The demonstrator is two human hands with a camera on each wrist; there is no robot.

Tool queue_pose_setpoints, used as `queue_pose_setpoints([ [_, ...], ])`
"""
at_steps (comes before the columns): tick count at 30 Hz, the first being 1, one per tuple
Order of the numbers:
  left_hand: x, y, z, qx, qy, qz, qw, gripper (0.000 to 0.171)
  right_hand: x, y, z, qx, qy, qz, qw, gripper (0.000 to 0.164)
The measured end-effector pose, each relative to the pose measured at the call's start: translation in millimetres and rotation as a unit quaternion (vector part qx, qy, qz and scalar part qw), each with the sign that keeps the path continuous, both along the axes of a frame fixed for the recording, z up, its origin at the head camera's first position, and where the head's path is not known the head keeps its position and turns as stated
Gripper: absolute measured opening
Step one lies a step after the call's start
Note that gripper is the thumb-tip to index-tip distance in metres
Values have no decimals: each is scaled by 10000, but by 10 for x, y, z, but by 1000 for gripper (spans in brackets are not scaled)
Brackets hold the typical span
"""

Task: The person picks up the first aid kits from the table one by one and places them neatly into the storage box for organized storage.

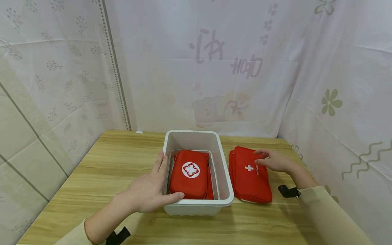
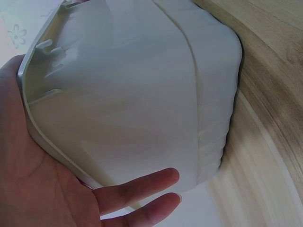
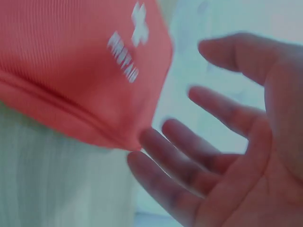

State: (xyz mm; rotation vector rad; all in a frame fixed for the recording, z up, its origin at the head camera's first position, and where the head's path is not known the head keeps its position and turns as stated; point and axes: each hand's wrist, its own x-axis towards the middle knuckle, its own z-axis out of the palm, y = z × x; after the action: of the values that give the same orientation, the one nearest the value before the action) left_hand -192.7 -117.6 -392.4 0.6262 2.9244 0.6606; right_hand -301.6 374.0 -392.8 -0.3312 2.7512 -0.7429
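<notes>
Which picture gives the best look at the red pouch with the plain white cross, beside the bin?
The head view, showing nearly the whole face of the red pouch. The right wrist view shows only part, blurred; the left wrist view shows none of it.

Left arm (image 1: pixel 107 214) stretches in from lower left, left hand (image 1: pixel 147 192) back side up, thumb (image 1: pixel 173 198) splayed wide, fingers (image 2: pixel 142 186) pretty straight. Right arm (image 1: pixel 330 211) angles in from lower right, right hand (image 1: pixel 274 161) kinda relaxed, fingers loosely bent, spaced apart.
</notes>
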Motion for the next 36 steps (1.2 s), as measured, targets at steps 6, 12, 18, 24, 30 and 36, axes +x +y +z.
queue_pose_setpoints([
  [6, 0, 9, 5, -4, -12, 4, 10000, 134, -348, 125, -113, 205, -96, -634, 9977, 74],
  [12, 2, 13, 4, 19, -75, 20, 10000, 133, -549, 131, -199, 50, -1081, -1159, 9873, 95],
  [18, -6, 6, -3, 30, -102, 10, 9999, 135, -573, 124, -248, -527, -1670, -1448, 9738, 104],
  [24, -17, 6, -7, -4, -27, 10, 10000, 134, -544, 183, -312, -682, -1478, -1407, 9766, 105],
  [30, -9, 10, -7, 8, -34, 19, 10000, 135, -508, 266, -452, -1620, -1539, -1400, 9646, 95],
  [36, -5, 15, -11, 38, -31, 34, 10000, 134, -484, 330, -573, -3033, -1918, -1395, 9229, 105],
])
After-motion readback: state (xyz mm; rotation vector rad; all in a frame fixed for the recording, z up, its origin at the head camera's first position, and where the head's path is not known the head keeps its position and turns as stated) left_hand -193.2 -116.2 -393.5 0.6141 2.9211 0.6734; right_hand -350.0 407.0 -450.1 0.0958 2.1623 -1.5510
